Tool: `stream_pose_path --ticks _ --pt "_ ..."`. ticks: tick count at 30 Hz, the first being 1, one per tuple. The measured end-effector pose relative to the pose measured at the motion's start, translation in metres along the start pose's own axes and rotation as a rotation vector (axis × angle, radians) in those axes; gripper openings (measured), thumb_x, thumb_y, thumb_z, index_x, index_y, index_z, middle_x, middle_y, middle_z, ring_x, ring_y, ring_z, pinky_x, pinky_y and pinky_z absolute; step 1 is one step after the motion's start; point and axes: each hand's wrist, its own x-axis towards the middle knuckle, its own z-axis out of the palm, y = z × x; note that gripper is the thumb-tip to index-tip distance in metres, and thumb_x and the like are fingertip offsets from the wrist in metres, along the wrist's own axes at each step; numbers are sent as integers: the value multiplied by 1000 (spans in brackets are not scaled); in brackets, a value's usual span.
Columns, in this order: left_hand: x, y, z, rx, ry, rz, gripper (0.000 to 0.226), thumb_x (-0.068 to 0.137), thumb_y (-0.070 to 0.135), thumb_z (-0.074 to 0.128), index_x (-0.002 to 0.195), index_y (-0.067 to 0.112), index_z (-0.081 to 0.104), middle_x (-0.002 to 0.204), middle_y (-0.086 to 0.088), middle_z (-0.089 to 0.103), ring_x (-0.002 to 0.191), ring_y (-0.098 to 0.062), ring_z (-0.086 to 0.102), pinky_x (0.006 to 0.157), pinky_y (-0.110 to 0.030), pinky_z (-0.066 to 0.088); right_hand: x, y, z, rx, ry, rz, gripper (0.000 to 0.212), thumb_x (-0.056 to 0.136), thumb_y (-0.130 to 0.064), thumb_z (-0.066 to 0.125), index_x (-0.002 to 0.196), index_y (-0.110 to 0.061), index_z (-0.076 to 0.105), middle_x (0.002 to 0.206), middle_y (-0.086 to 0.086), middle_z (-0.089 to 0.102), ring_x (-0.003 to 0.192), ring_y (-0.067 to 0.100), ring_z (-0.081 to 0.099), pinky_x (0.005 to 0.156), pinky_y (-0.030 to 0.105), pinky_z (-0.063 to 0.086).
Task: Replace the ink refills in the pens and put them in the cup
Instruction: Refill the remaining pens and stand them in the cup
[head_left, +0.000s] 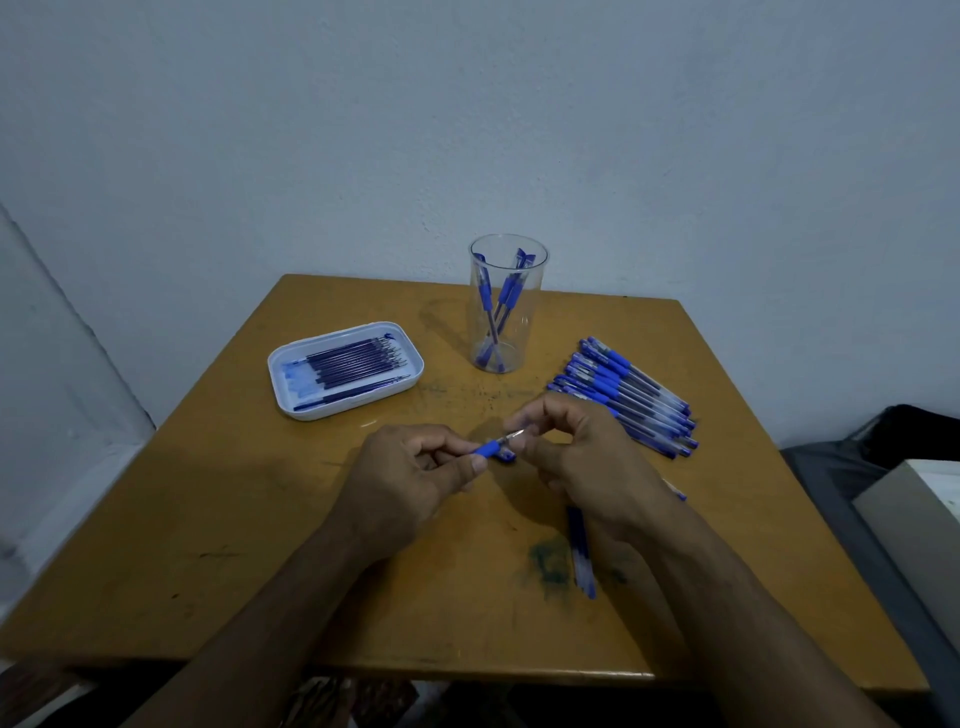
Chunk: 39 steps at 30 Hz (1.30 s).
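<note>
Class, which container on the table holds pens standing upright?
The clear plastic cup at the back; the white tray to its left holds refills lying flat.

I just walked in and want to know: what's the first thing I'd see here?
Two hands over the middle of the table: the left hand grips a blue pen while the right hand pinches its tip. Behind them stands a clear cup with pens inside, and a pile of pens lies to its right.

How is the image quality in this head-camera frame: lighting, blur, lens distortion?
Head view: dim, bluish light; soft shadows lie under the left hand and right hand. Wide-angle distortion bows the table edges. The clear cup shows faint glare on its wall. The pen between the fingers is small and slightly soft; the frame's lower corners go dark.
</note>
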Motion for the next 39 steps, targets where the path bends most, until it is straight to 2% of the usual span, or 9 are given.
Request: stream_pose_path --ticks 3,6,11,15,18,22,25,30,39 --pt "0 0 -1 -26 8 -4 8 89 19 75 96 18 78 73 -8 73 47 -7 55 45 -25 44 -1 -2 -4 34 -32 20 24 90 -15 75 108 -30 74 98 4 68 50 0 49 47 19 38" --pt "0 0 0 -29 7 -5 8 89 19 75 96 18 78 72 -8 73 46 -8 54 44 -26 43 -1 -2 -2 41 15 45 8 92 -24 73 99 -20 74 87 4 65 48 1 46 46 19 37" --pt "1 0 0 -55 15 -25 8 90 19 75 97 17 77 73 -7 74 47 -6 55 45 -25 45 0 -5 -1 113 63 7 5 96 -15 68 96 -13 73 72 0 58 46 7 43 42 19 35" --pt "5 -2 -3 -82 47 -40 8 90 22 74 96 17 76 75 -7 74 47 -12 53 46 -25 45 0 -8 -3 208 191 -17 4 94 -16 70 97 -14 73 69 -2 57 49 9 44 45 21 38" --pt "7 -4 -5 -129 92 -58 10 91 22 73 97 15 75 76 -8 74 46 -15 51 45 -24 43 -1 -7 -3 -117 285 -80 4 92 -27 72 89 -29 71 81 -12 66 70 4 59 64 23 47" --pt "8 -3 -6 -157 119 -58 11 91 21 72 99 14 74 77 -10 74 46 -13 53 41 -18 39 -7 -8 14 -602 126 -117 2 93 -34 70 94 -34 72 97 -14 58 88 3 54 73 20 44" --pt "7 -2 -4 -145 112 -59 10 91 21 72 99 15 74 78 -9 75 46 -12 54 40 -17 38 -9 1 30 -809 20 -110 16 96 -39 66 109 -33 72 106 -12 49 93 5 49 78 23 46" --pt "5 -2 -5 -133 108 -60 9 92 20 72 99 16 74 78 -9 75 46 -12 53 40 -16 38 -11 6 41 -874 13 -88 25 98 -42 61 118 -31 72 112 -8 49 95 8 50 79 27 48" --pt "6 -2 -7 -140 79 -57 10 92 20 71 100 15 74 78 -8 75 47 -14 54 38 -20 38 -10 0 35 -859 7 -66 29 96 -47 62 120 -33 70 107 -11 50 92 6 49 77 24 45"
